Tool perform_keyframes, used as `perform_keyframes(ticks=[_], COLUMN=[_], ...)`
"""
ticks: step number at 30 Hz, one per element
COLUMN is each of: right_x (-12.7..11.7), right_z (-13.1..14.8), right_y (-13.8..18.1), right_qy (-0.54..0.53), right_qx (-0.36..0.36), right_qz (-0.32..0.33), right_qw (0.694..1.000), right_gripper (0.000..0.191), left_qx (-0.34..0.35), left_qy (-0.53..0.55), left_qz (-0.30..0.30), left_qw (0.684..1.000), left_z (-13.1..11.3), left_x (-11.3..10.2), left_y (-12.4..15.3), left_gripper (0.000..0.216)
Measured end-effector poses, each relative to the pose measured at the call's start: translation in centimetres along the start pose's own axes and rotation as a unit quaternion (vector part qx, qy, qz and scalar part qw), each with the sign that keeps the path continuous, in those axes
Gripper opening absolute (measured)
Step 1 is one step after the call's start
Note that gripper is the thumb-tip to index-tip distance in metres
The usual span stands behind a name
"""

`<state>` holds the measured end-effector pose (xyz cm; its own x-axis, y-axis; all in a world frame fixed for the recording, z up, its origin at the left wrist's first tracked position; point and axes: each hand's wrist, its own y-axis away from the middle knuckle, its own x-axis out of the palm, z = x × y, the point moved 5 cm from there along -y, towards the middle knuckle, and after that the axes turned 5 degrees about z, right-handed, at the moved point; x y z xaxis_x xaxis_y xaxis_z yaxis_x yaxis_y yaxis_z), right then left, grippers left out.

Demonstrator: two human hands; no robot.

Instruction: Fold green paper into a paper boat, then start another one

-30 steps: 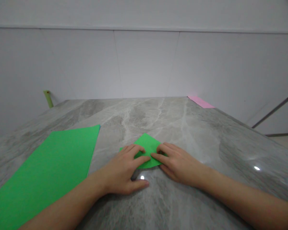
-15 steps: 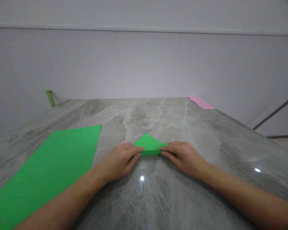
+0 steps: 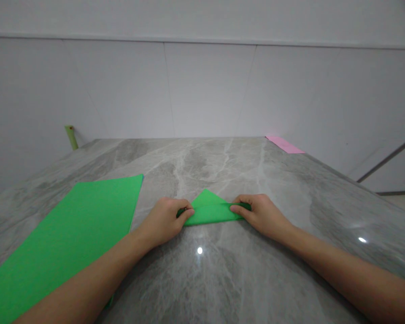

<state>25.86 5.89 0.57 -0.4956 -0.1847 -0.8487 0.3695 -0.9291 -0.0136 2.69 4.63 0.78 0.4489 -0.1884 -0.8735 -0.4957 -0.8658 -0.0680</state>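
A small folded green paper (image 3: pixel 209 210) lies on the grey marble table (image 3: pixel 243 180), its point facing away from me. My left hand (image 3: pixel 165 219) pinches its left corner with curled fingers. My right hand (image 3: pixel 259 212) pinches the right corner, thumb on top. The two hands sit apart, one at each end of the folded piece. The paper's outer corners are hidden under my fingers.
A large flat green sheet (image 3: pixel 70 229) lies on the table to the left, partly under my left forearm. A pink sheet (image 3: pixel 285 144) rests at the far right corner. A green strip (image 3: pixel 71 137) leans on the white wall at the far left.
My hands went from pressing flat on the folded paper to pinching its two ends, then slid apart, and the near flap now shows wider between them.
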Motion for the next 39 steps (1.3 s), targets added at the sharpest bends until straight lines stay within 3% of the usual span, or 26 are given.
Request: perform_keyframes(ticks=[4,10,13,27,32,39], right_x=[0.0,0.2,0.8,1.1,0.7,0.4], right_z=[0.5,3.1,3.6,1.6,1.3,1.1], right_y=[0.2,1.4,1.8,-0.1,0.0,0.0], right_qy=[0.027,0.163,0.202,0.178,0.102,0.072], right_qx=[-0.032,-0.218,-0.25,-0.159,-0.102,-0.089], right_qz=[0.009,-0.034,-0.029,0.034,0.035,0.024], right_qw=[0.999,0.962,0.947,0.971,0.989,0.993], right_gripper=[0.019,0.027,0.028,0.029,0.018,0.014], left_qx=[0.001,0.059,0.066,0.023,-0.001,0.004], left_qy=[-0.024,-0.071,-0.067,-0.091,-0.073,-0.061], left_qz=[0.019,0.039,0.039,0.051,0.108,0.117], left_qw=[1.0,0.995,0.995,0.994,0.991,0.991], left_z=[-0.3,-1.4,-1.6,-0.9,-1.8,-2.3], left_x=[0.1,0.7,0.9,1.0,1.1,1.3], left_y=[0.2,0.5,0.5,0.3,0.7,0.8], left_gripper=[0.023,0.032,0.033,0.036,0.037,0.038])
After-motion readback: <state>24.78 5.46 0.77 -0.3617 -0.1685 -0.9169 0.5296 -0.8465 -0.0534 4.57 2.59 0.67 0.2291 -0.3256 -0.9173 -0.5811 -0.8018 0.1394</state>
